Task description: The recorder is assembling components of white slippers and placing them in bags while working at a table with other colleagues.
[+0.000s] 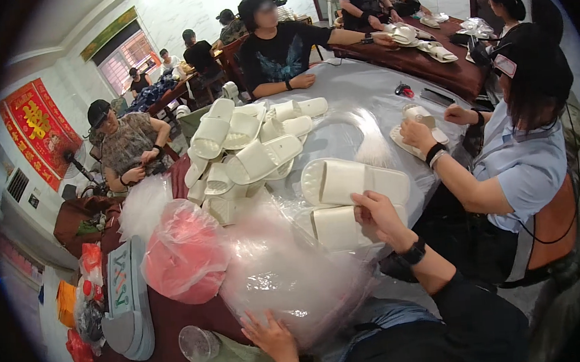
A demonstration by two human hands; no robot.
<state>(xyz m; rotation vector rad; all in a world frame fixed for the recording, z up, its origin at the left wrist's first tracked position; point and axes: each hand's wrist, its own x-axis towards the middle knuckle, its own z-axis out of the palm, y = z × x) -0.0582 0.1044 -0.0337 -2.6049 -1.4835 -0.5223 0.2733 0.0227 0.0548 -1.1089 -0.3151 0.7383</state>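
Note:
A pair of cream slide slippers is in my right hand (379, 218): the upper slipper (344, 180) and the lower slipper (334, 228) lie one beside the other, toes to the left. My fingers close on their strap edges. My left hand (274, 339) lies with fingers spread against the near edge of a heap of clear plastic bags (286, 269); it holds nothing. Beyond the bags, a pile of cream slippers (254, 153) is stacked loosely on the table. A bundle of fine clear strips (371, 145) sits just behind the slippers I hold.
A pink bundle in plastic (184, 255) and a grey case-like object (125, 303) stand left of the bags. A clear cup (198, 344) is near my left hand. At right, a co-worker handles a slipper (421, 135). Another person across the table reaches toward slippers (439, 51) on a second table.

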